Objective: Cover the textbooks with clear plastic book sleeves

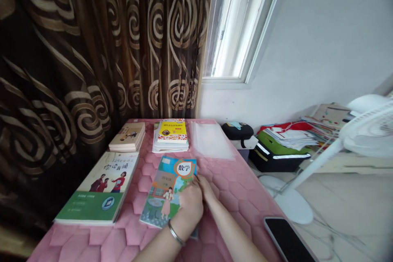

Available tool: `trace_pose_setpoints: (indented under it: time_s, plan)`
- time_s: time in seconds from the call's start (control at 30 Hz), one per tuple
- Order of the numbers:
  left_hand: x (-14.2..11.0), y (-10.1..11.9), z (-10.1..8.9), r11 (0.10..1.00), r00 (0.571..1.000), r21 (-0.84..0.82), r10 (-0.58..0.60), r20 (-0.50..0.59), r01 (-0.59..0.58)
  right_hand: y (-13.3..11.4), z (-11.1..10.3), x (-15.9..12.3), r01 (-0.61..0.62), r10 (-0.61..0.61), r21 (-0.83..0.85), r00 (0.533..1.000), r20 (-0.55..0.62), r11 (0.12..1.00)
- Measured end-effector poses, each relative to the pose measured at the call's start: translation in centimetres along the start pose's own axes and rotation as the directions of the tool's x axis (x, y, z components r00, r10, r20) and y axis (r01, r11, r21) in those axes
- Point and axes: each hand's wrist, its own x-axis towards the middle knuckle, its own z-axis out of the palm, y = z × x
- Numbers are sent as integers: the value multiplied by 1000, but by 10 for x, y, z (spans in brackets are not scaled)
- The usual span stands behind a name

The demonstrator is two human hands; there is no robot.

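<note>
A mathematics textbook (162, 188) with a blue, illustrated cover lies on the pink padded cloth in front of me. My left hand (190, 201), with a silver bangle at the wrist, is curled over the book's right side, fingers closed at its edge. Against that same edge, just to the right, my right hand (203, 186) is closed too, and its fingertips are partly hidden behind the left hand. A sliver of blue sheet or cover shows below the left hand; I cannot tell whether it belongs to the textbook.
Thick green-and-white books (98, 188) lie to the left. Behind stand a stack of tan books (127, 136) and a pile topped by a yellow book (172, 131). Clear plastic sheets (211, 139) rest at the back right. A phone (288, 239) sits near the right edge, a fan (322, 163) beyond.
</note>
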Motion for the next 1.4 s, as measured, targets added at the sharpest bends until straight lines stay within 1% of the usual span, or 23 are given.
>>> trace_pose_setpoints:
  time_s: [0.07,0.1,0.13,0.17,0.2,0.23,0.27,0.3,0.33,0.4,0.47,0.63,0.8,0.87,0.93,0.97,1.0,1.03,1.1,1.13,1.2,1.3,1.4]
  plan:
    - [-5,-13,-4,1000,1000,-1,19,25,-19,3,4,1,-23,23,4,999,28,1000]
    - [-7,-25,-7,1000,1000,3,28,10,-28,3,6,1,-36,36,4,999,35,999]
    - [-8,-39,-10,999,999,14,34,-40,-33,3,8,2,-52,52,-2,998,36,999]
    - [-8,-55,-13,999,993,32,-5,-114,8,3,9,2,-66,66,-9,997,34,998]
    - [-6,-72,-15,994,975,50,-87,-203,99,2,11,3,-77,78,-16,996,33,997]
    - [-3,-90,-16,980,933,50,-170,-318,195,2,11,3,-85,86,-23,996,35,996]
    - [0,-107,-16,960,892,28,-249,-377,280,1,12,3,-89,90,-30,995,38,996]
    - [5,-122,-15,944,864,-5,-303,-402,329,0,12,3,-90,91,-37,995,41,995]
    - [10,-136,-13,942,860,-16,-313,-402,336,-1,12,3,-86,88,-44,995,43,995]
    - [20,-154,-7,945,866,-32,-312,-391,326,-3,12,4,-71,74,-57,996,42,996]
    - [30,-162,0,951,876,-42,-300,-378,307,-4,11,6,-52,55,-72,998,36,996]
    - [41,-162,14,948,884,-56,-312,-348,312,-2,2,16,-28,31,-148,999,20,989]
    - [36,-155,19,950,899,-29,-303,-315,310,2,-9,26,-14,27,-265,999,45,964]
    - [34,-149,17,955,898,9,-276,-344,297,3,-10,28,-20,36,-314,998,44,949]
    - [33,-142,15,959,887,64,-230,-401,277,3,-10,28,-33,49,-351,998,37,936]
    - [34,-136,15,962,886,90,-198,-419,258,3,-9,27,-38,54,-362,998,33,931]
    - [36,-130,16,969,896,114,-155,-416,220,3,-8,27,-41,56,-368,998,30,929]
    - [39,-123,18,978,917,134,-97,-388,161,3,-7,27,-39,54,-370,998,29,928]
    - [46,-106,24,989,959,147,35,-282,7,4,-5,27,-33,46,-370,999,27,928]
    - [50,-97,28,989,970,135,88,-228,-58,5,-4,27,-32,44,-370,999,24,929]
    - [59,-84,34,989,977,89,132,-165,-119,6,-2,26,-30,40,-363,999,21,931]
    - [71,-81,34,997,983,33,79,-163,-74,9,1,25,-28,42,-352,999,30,936]
    - [81,-98,27,999,982,32,13,-187,-7,9,1,23,-30,51,-366,998,48,930]
